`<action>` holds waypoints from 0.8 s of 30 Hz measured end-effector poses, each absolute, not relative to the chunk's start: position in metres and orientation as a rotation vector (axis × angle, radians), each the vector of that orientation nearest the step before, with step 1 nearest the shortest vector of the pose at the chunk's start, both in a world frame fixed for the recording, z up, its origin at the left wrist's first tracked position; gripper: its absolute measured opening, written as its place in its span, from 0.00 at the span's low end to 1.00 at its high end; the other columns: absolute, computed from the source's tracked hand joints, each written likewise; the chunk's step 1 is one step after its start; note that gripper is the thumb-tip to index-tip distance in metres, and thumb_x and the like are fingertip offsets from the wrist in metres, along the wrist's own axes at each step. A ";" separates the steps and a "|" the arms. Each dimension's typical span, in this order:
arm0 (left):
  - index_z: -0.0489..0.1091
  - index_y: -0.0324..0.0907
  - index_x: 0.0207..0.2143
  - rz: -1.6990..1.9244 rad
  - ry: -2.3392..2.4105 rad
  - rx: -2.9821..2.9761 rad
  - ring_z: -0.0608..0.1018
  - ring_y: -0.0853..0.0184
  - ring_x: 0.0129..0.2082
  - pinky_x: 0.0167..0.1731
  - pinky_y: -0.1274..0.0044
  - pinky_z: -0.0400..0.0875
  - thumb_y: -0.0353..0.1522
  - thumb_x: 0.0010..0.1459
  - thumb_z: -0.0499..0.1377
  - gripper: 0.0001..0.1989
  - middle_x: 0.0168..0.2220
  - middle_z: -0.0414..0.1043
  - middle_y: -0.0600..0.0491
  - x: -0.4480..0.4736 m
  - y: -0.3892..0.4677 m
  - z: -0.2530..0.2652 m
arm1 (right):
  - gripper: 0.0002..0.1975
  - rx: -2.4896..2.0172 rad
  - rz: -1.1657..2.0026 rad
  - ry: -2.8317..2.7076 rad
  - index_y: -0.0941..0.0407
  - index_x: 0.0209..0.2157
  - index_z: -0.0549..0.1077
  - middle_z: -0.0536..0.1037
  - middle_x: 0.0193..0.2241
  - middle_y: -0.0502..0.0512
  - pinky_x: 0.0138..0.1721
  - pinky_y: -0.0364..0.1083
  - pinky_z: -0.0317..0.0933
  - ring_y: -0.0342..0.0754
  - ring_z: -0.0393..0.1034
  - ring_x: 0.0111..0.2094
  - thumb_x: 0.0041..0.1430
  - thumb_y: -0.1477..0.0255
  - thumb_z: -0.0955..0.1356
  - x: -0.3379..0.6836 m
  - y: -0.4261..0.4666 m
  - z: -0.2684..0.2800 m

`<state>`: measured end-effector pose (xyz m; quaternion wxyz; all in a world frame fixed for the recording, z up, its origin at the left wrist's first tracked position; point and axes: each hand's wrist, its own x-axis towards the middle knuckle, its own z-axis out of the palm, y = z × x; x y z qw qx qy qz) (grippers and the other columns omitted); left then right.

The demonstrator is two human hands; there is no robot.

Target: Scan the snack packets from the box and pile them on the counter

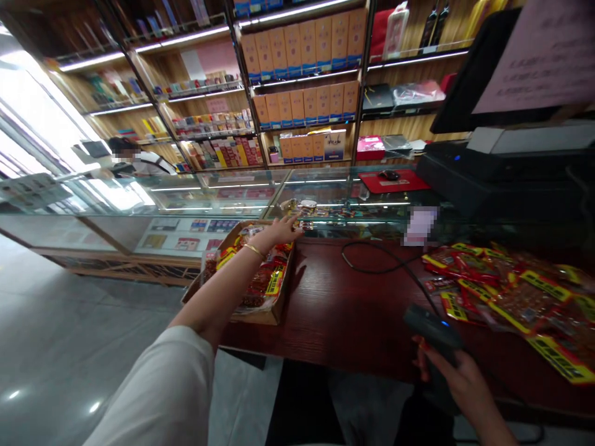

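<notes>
Shop counter [353,297], dark wood | cardboard box [260,313] of snack packets at its left end | left hand [279,232] spread open over box's far end | right hand [458,378] well right, clamped on barcode scanner [432,331]

- A small retail shop, seen from behind its counter.
- Lit wooden shelves [302,74] fill the back wall across the top of the frame, stacked with rows of boxed goods [304,46].
- Glass display cases [209,204] run through the middle.
- A till machine with screen [488,155] stands upper right.
- Packaged snacks [511,297] lie on the dark wooden counter [353,310], lower right.
</notes>
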<state>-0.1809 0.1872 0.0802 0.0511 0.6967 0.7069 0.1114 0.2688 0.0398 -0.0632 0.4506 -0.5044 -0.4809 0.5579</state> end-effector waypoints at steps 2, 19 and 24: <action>0.61 0.40 0.67 0.254 2.134 2.113 0.68 0.46 0.64 0.62 0.59 0.58 0.45 0.61 0.58 0.35 0.66 0.64 0.35 -0.183 0.186 0.070 | 0.25 -1.222 1.389 -1.141 0.59 0.33 0.83 0.77 0.18 0.49 0.30 0.48 0.76 0.44 0.70 0.15 0.49 0.50 0.77 0.267 0.039 -0.064; 0.65 0.40 0.65 0.164 2.251 2.115 0.74 0.46 0.56 0.58 0.61 0.66 0.50 0.51 0.63 0.42 0.59 0.71 0.39 -0.215 0.028 0.066 | 0.25 -1.144 1.418 -1.201 0.59 0.33 0.81 0.76 0.17 0.48 0.30 0.50 0.74 0.45 0.70 0.16 0.49 0.50 0.77 0.271 0.040 -0.064; 0.76 0.44 0.52 0.580 2.382 1.783 0.80 0.52 0.48 0.50 0.67 0.72 0.45 0.53 0.62 0.26 0.46 0.81 0.46 -0.212 0.002 0.073 | 0.27 -1.146 1.412 -1.194 0.59 0.32 0.81 0.76 0.17 0.48 0.29 0.48 0.74 0.44 0.69 0.15 0.46 0.48 0.78 0.271 0.042 -0.069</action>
